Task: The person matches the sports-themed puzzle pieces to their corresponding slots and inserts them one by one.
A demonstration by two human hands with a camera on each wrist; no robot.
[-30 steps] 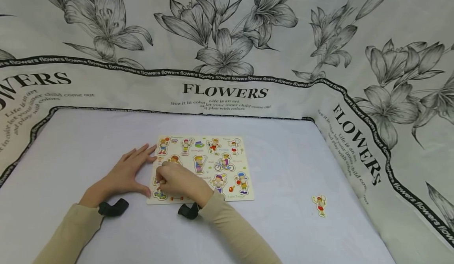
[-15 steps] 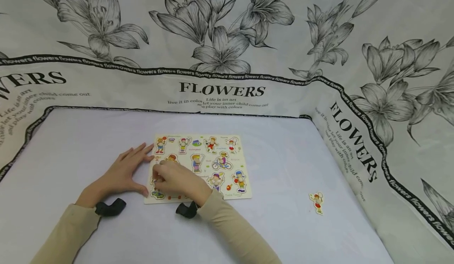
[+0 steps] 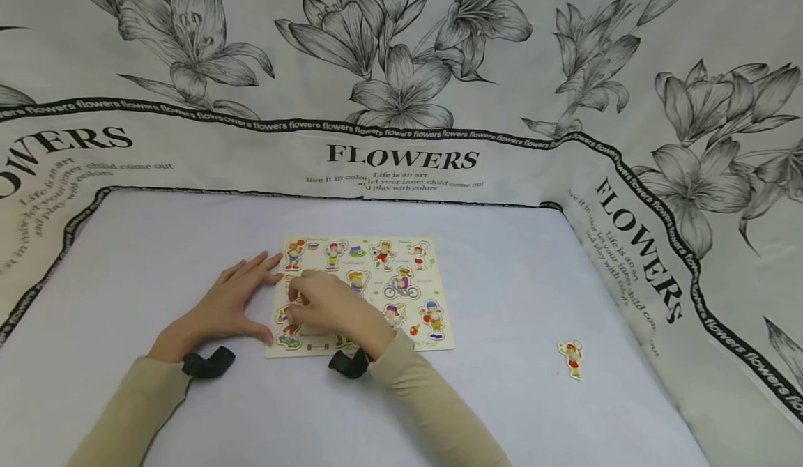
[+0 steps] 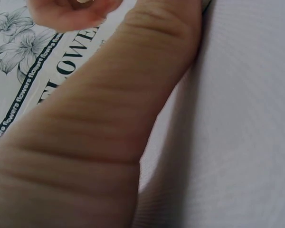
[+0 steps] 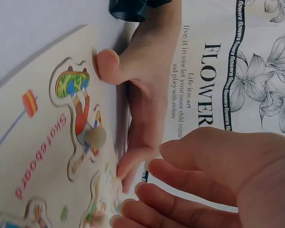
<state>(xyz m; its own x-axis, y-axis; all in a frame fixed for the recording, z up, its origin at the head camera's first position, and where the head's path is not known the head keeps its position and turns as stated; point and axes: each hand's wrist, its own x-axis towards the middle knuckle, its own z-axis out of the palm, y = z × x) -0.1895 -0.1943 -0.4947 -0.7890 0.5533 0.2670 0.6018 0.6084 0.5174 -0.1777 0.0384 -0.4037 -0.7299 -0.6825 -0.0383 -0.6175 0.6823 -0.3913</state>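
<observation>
A cream knobbed puzzle board (image 3: 447, 338) with sports-figure pieces lies on the white table. My left hand (image 3: 228, 307) rests at its left side, fingers spread, thumb at the near-left corner. Over the board's left half hovers my right hand (image 3: 335, 307), its fingers loosely bent and nothing visible between them in the right wrist view. Just beside those fingers is the skateboarder piece (image 5: 83, 111), lying in its outlined recess with a round knob (image 5: 95, 137). The right hand hides some middle pieces. In the left wrist view, the left wrist (image 4: 99, 114) fills most of the picture.
A loose tennis-player piece (image 3: 571, 360) lies on the table to the right of the board. Black wrist mounts (image 3: 210, 363) sit at both wrists. A flower-printed cloth (image 3: 401, 90) rises behind and along the sides of the white tabletop (image 3: 502, 279).
My right hand has drawn slightly away to the right from the skateboarder piece, and its fingers have loosened. More of that piece now shows. The left hand stays at the board's edge.
</observation>
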